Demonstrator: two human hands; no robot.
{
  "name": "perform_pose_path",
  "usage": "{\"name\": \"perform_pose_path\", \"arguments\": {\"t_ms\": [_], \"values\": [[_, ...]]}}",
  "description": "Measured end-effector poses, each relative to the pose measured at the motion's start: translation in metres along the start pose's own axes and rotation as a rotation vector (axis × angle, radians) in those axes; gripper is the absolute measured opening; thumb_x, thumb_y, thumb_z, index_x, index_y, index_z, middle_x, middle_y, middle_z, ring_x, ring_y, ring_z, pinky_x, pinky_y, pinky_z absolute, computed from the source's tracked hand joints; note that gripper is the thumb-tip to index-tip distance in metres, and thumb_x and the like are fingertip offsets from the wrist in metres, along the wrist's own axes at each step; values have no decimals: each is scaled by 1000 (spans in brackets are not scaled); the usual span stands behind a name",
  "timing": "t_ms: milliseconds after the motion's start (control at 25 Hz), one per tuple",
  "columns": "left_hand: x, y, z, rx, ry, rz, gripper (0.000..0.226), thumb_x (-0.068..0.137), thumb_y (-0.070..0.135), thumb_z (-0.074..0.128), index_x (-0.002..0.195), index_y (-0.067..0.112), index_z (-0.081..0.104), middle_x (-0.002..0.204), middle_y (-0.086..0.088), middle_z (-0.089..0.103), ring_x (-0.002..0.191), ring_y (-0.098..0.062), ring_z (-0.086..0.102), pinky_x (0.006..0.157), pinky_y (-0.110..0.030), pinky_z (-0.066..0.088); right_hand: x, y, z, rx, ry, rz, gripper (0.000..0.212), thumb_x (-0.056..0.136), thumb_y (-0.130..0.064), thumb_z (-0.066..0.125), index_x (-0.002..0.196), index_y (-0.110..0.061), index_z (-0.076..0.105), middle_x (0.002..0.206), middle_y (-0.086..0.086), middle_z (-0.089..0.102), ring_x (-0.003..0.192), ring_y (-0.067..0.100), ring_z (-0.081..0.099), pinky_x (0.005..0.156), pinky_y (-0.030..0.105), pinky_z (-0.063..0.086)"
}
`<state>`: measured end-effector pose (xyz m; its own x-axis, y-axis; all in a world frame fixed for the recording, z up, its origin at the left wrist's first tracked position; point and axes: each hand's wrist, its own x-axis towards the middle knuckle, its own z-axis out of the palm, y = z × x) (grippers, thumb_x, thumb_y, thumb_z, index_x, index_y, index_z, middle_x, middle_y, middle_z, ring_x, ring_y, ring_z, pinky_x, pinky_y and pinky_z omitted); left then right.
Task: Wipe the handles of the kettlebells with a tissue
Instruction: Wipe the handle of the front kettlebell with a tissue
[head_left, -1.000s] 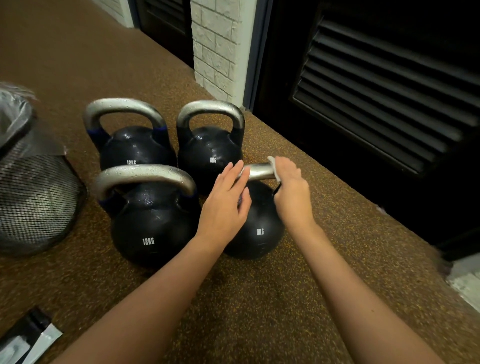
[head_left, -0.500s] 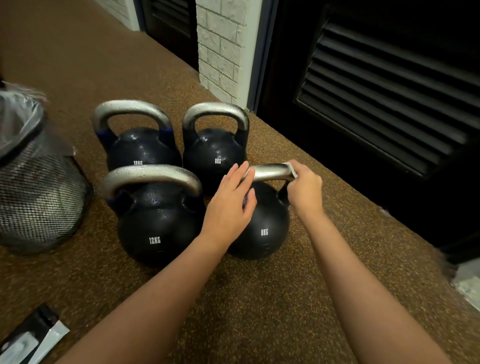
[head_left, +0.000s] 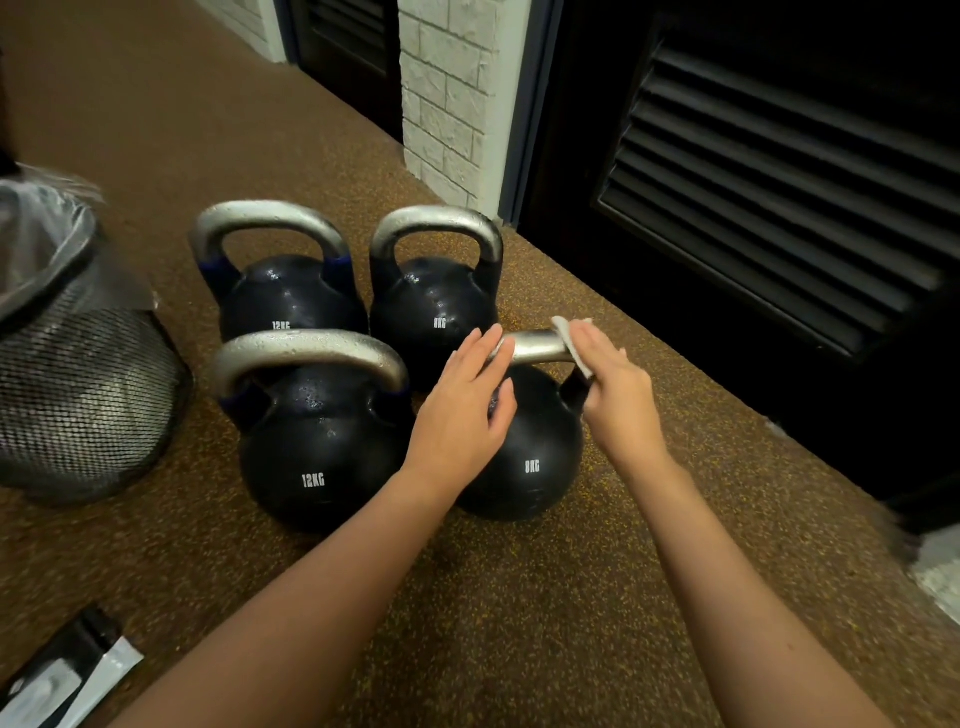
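Several black kettlebells with silver handles stand on the brown speckled floor. The near right one, marked 8KG (head_left: 524, 462), has its handle (head_left: 535, 349) between my hands. My right hand (head_left: 615, 387) grips a white tissue (head_left: 574, 338) wrapped over the right end of that handle. My left hand (head_left: 462, 410) rests with straight fingers on the handle's left end and the ball. To the left stands a 12KG kettlebell (head_left: 317, 441). Behind are another 12KG kettlebell (head_left: 285, 291) and an 8KG kettlebell (head_left: 434, 301).
A black mesh bin (head_left: 78, 384) with a clear liner stands at the left. A black and white packet (head_left: 62, 680) lies at the lower left. Dark louvred doors (head_left: 779, 197) and a white brick pillar (head_left: 447, 98) line the right side.
My right hand with the tissue slid to the handle's right corner and has come back up onto the top of the right end. My left hand has stayed put.
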<state>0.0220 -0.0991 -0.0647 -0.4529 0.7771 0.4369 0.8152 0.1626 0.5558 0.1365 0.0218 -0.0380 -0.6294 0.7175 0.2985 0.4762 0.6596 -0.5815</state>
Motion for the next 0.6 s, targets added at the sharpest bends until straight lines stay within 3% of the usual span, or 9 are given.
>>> {"name": "perform_pose_path", "arguments": {"t_ms": [80,160,240,320,440,600], "values": [[0,0,0,-3,-3,4,49,94,30,34,139,11,41,148,-5,36,141,-16,24,114,-35,27,-9,5,8,110,72,103,55,91,5,46,141,-16,39,149,2,35,139,18,30,119,35,16],[0,0,1,-8,2,2,48,94,28,36,139,11,40,148,-5,36,141,-16,23,114,-35,27,-15,7,13,207,119,237,53,93,4,42,142,-17,38,148,3,36,132,17,41,113,26,28],[0,0,0,-19,-3,-9,45,95,21,44,139,12,40,149,-4,35,141,-15,22,115,-34,26,-20,7,16,237,124,385,53,94,0,40,143,-20,37,144,5,43,115,12,52,95,11,34],[0,1,0,-20,-7,-13,45,95,18,46,140,12,39,149,-4,34,142,-15,21,114,-31,25,-23,1,19,256,133,466,51,96,-3,38,144,-21,35,137,9,51,108,16,55,87,15,37],[0,1,-1,-19,-10,-21,46,95,18,46,140,12,38,150,-4,33,142,-15,21,114,-30,23,-25,-16,25,265,173,487,50,96,-3,38,144,-19,36,131,16,55,110,26,57,89,21,39],[0,2,-1,-12,-15,-23,46,96,22,43,141,12,38,150,-4,33,142,-15,21,114,-32,24,-29,-40,34,205,191,355,55,93,5,40,143,-16,34,149,9,35,128,24,45,110,27,32]]}}
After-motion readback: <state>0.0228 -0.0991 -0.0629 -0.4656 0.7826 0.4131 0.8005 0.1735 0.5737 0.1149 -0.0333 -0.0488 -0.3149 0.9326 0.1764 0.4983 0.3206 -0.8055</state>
